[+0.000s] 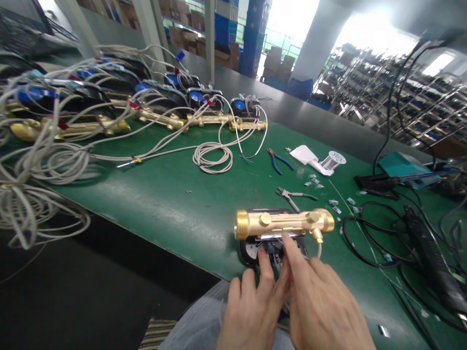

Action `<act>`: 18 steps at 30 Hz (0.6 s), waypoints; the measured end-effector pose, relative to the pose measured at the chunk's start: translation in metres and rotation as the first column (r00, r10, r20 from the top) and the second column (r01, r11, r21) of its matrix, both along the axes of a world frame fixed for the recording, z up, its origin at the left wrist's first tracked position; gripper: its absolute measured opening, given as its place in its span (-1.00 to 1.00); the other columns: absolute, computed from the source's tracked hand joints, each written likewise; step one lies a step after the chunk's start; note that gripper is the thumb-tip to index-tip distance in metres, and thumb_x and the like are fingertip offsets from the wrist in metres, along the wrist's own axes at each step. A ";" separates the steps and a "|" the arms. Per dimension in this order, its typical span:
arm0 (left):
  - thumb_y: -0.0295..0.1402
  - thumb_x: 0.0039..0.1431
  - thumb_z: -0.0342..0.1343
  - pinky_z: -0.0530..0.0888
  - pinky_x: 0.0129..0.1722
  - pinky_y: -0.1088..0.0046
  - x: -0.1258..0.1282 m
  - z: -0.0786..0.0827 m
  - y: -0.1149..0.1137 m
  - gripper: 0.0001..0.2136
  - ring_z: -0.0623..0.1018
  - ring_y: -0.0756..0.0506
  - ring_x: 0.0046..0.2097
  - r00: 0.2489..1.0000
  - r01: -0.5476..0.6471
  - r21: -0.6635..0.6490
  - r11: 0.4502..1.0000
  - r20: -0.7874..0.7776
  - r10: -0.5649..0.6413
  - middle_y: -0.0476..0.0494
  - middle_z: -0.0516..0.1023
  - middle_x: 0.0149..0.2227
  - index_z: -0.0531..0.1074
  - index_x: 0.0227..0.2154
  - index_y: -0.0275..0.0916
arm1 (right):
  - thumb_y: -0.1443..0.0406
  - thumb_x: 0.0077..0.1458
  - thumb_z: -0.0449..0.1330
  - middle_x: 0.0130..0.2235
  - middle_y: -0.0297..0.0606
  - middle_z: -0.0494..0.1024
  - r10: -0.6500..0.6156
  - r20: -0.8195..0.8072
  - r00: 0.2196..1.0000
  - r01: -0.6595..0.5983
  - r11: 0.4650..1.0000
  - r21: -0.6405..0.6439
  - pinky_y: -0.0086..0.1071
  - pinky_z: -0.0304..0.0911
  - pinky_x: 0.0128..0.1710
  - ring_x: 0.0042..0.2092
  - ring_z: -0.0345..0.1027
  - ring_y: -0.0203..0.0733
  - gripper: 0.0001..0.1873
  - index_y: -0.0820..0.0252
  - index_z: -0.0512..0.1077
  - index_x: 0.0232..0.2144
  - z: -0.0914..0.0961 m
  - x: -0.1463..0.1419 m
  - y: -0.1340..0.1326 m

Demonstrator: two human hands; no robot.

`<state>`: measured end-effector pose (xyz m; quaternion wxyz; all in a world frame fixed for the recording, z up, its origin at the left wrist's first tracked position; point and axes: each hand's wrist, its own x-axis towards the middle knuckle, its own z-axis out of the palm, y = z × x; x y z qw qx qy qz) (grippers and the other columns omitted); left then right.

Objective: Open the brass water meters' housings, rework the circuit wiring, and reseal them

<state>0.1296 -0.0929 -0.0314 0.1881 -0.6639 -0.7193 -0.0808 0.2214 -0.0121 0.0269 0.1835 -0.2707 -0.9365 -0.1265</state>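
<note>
A flow meter lies on the bench edge in front of me, with a threaded brass pipe body (288, 222) on top of a black plastic housing (251, 253). The housing's open side faces me, and thin wires run inside it. My left hand (251, 296) has its index fingertip pressed into the housing, its other fingers curled. My right hand (321, 301) stretches its index finger to the housing's edge under the brass pipe. The two hands touch where thumb and finger meet. Grey wires pass beneath them; whether the fingers pinch any is hidden. A cable (319, 250) leaves the brass side fitting.
Grey-handled cutters (292, 194) and blue pliers (279, 160) lie behind the meter. A wire spool (333, 160) and small clear bits are to the right, near a black handheld tool (430, 257) with cords. Several similar meters (207, 119) and coiled cables (213, 158) stand at left.
</note>
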 end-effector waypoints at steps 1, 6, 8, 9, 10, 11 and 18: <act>-0.43 0.13 0.01 0.35 -0.42 0.36 0.001 -0.001 0.000 -0.48 0.38 -0.10 -0.35 1.000 -0.002 0.003 1.000 0.013 0.002 -0.28 0.40 0.03 0.20 0.19 -0.15 | 0.38 0.26 -0.27 -0.50 -0.21 0.46 0.005 0.014 1.000 -0.005 1.000 0.017 -0.37 0.21 -0.56 -0.54 0.23 -0.22 -0.53 0.52 0.21 0.09 0.001 -0.001 0.001; -0.35 0.13 0.07 0.37 -0.40 0.36 0.004 -0.002 0.001 -0.45 0.39 -0.11 -0.32 0.998 -0.026 0.012 1.000 0.063 0.026 -0.30 0.38 0.03 0.16 0.20 -0.17 | 0.39 0.24 -0.22 -0.46 -0.16 0.47 0.041 0.059 0.997 -0.044 0.998 0.054 -0.36 0.17 -0.51 -0.49 0.22 -0.22 -0.54 0.57 0.24 0.07 -0.005 0.005 0.004; -0.32 0.14 0.07 0.39 -0.39 0.37 0.007 -0.002 0.002 -0.45 0.38 -0.09 -0.33 0.996 -0.055 0.016 0.998 0.071 0.054 -0.28 0.38 0.04 0.14 0.21 -0.14 | 0.41 0.23 -0.20 -0.36 -0.11 0.51 0.054 0.106 0.993 -0.058 0.998 0.034 -0.34 0.20 -0.47 -0.45 0.25 -0.21 -0.53 0.58 0.21 0.10 -0.008 0.010 0.004; -0.30 0.15 0.06 0.39 -0.39 0.38 0.008 -0.002 0.002 -0.46 0.38 -0.08 -0.34 0.995 -0.072 0.022 0.997 0.073 0.070 -0.27 0.37 0.04 0.14 0.21 -0.14 | 0.41 0.23 -0.20 -0.33 -0.11 0.52 0.065 0.116 0.991 -0.068 0.997 0.023 -0.34 0.20 -0.47 -0.44 0.26 -0.22 -0.53 0.57 0.20 0.11 -0.009 0.013 0.004; -0.29 0.17 0.05 0.39 -0.39 0.38 0.010 -0.003 0.003 -0.47 0.38 -0.07 -0.34 0.994 -0.090 0.031 0.995 0.072 0.087 -0.28 0.37 0.04 0.15 0.21 -0.14 | 0.40 0.23 -0.18 -0.31 -0.12 0.53 0.069 0.109 0.992 -0.071 0.997 0.011 -0.35 0.21 -0.45 -0.44 0.27 -0.23 -0.54 0.56 0.20 0.11 -0.009 0.016 0.004; -0.28 0.18 0.05 0.38 -0.40 0.39 0.011 -0.004 0.003 -0.48 0.37 -0.07 -0.35 0.992 -0.108 0.043 0.993 0.070 0.105 -0.28 0.37 0.05 0.16 0.21 -0.14 | 0.40 0.23 -0.15 -0.31 -0.14 0.54 0.069 0.086 0.994 -0.069 0.998 -0.002 -0.37 0.23 -0.44 -0.43 0.29 -0.24 -0.55 0.53 0.22 0.11 -0.007 0.018 0.005; -0.27 0.19 0.07 0.33 -0.44 0.39 0.025 -0.020 0.010 -0.54 0.35 0.00 -0.40 0.971 -0.236 0.159 0.959 0.076 0.227 -0.20 0.37 0.02 0.20 0.16 -0.03 | 0.34 0.15 0.12 -0.18 -0.34 0.56 0.300 -0.186 0.936 -0.324 0.939 -0.115 -0.52 0.28 -0.17 -0.19 0.41 -0.33 -0.73 0.17 0.42 -0.08 0.051 -0.010 0.032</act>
